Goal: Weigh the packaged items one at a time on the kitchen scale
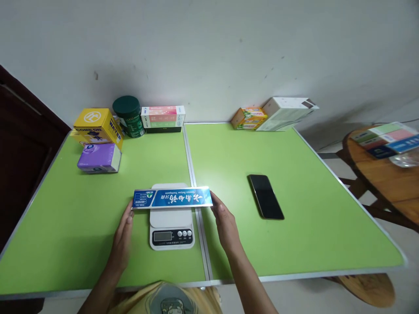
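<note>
A long blue toothpaste box (pixel 176 198) lies crosswise over the platform of a white kitchen scale (pixel 170 218); whether it rests on the platform or hovers just above, I cannot tell. My left hand (pixel 122 235) grips the box's left end, thumb toward me. At the opposite end, my right hand (pixel 225 222) has its fingers closed on the box's right edge. The printing on the box appears upside down from here. The scale's grey display (pixel 163 236) and its buttons face me, and no digits are readable.
A black phone (pixel 266 197) lies right of the scale. At back left stand a yellow box (pixel 98 124), a purple tissue pack (pixel 99 158), a green canister (pixel 129 117) and a pink-white box (pixel 163 117). An orange box (pixel 250 118) and white box (pixel 286 113) lean by the wall.
</note>
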Available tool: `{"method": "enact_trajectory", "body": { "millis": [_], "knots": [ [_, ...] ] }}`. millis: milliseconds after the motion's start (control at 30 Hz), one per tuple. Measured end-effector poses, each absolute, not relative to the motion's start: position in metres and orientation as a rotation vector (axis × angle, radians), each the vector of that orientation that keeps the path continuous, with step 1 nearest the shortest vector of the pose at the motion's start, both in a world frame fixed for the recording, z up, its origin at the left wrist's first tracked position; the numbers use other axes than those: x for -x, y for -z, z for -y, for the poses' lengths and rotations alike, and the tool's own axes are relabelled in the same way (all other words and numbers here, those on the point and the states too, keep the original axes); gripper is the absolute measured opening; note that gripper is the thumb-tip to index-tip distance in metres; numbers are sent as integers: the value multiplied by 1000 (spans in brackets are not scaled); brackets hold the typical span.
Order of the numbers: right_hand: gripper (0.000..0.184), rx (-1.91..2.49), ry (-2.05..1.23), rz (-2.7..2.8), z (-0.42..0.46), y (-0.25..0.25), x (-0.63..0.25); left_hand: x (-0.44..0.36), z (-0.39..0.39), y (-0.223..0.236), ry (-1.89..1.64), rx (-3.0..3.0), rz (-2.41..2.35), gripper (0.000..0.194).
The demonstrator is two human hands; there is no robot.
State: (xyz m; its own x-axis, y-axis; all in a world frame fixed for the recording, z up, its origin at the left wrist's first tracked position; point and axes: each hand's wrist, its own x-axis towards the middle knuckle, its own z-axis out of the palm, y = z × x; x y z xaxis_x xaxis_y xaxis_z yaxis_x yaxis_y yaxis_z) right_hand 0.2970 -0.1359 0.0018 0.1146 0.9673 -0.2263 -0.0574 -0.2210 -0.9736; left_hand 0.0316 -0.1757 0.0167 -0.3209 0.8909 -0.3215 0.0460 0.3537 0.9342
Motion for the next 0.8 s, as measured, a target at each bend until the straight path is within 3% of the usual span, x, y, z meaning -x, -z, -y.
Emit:
{"method": "enact_trajectory", "body": {
  "millis": [167, 367, 500, 633, 800],
  "knots": [
    [59, 1400, -1233, 989, 137, -8, -297, -42, 176, -28, -1035, -793, -1662, 85],
    [57, 1367, -1007, 964, 107, -19, -349, -76, 138, -65, -928, -1079, -1506, 77],
    [55, 1392, -896, 863, 67, -17, -416, -127, 93, -86, -665, -1214, -1421, 76],
    [50, 1431, -803, 763, 19, -11, -488, -197, 41, -79, -496, -1262, -1296, 80],
    [39, 1466, -690, 693, -58, -5, -577, -304, -46, -42, -564, -1277, -1168, 79]
  ]
}}
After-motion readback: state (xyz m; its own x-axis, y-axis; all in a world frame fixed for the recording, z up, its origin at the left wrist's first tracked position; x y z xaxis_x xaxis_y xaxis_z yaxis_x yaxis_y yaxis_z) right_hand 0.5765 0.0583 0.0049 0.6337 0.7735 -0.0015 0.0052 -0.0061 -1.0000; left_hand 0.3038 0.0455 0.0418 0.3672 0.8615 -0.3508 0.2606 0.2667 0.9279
